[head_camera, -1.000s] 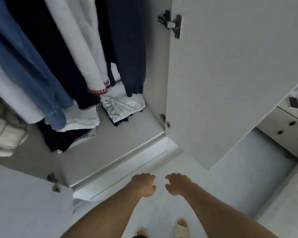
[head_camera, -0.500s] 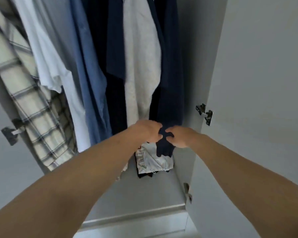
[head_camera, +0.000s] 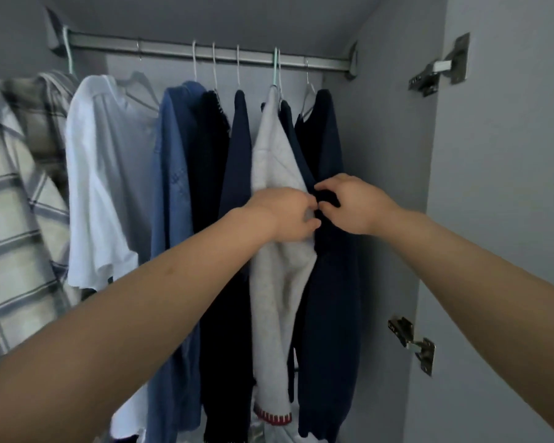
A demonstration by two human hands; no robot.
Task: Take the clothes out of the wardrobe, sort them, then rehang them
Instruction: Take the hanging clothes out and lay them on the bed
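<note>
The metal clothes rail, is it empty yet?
No, the metal clothes rail carries hung garments, including a white T-shirt and a grey sweater.

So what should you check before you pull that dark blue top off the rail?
1. Wardrobe door open: ok.
2. Right hand pinching the navy top: ok.
3. Left hand pushing the grey sweater aside: ok.
4. Navy top's hanger hooked on the rail: ok, not lifted yet.
5. Nothing tangled with the neighbouring hanger: cannot tell.
</note>
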